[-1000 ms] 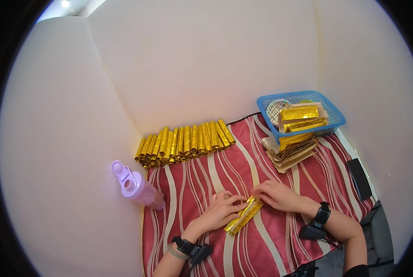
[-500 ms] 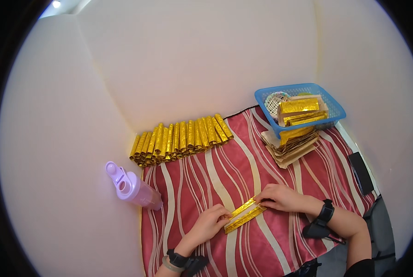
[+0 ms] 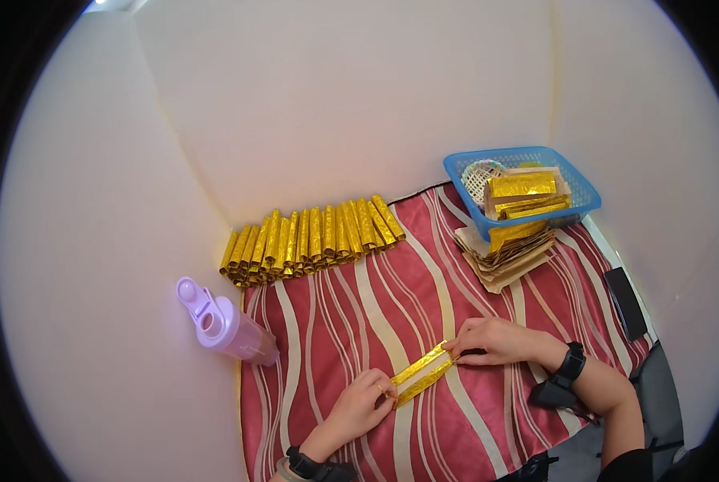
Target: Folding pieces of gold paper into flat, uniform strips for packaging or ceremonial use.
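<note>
A gold foil paper (image 3: 432, 362), folded into a flat strip with a pale band along its middle, lies slanted on the striped cloth. At its lower left end, my left hand (image 3: 363, 404) is closed with the fingertips gripping the edge. My right hand (image 3: 492, 341) pinches the upper right end between thumb and fingers. Beyond my hands, several rolled gold paper tubes (image 3: 315, 237) are stacked in a long row by the wall. A stack of brown-backed gold papers (image 3: 504, 265) rests at the right, below the basket.
A blue plastic basket (image 3: 589, 193) holds more gold papers (image 3: 524, 186) and a small woven basket (image 3: 481, 178). At the left stands a tilted-looking lilac bottle (image 3: 235, 331). A flat black object (image 3: 624, 305) lies along the right table edge. White walls (image 3: 359, 96) enclose the table.
My left hand has shifted slightly at the paper's lower left end, its fingers curling more over the edge. The right hand keeps its pinch with little movement. The view has shifted slightly.
</note>
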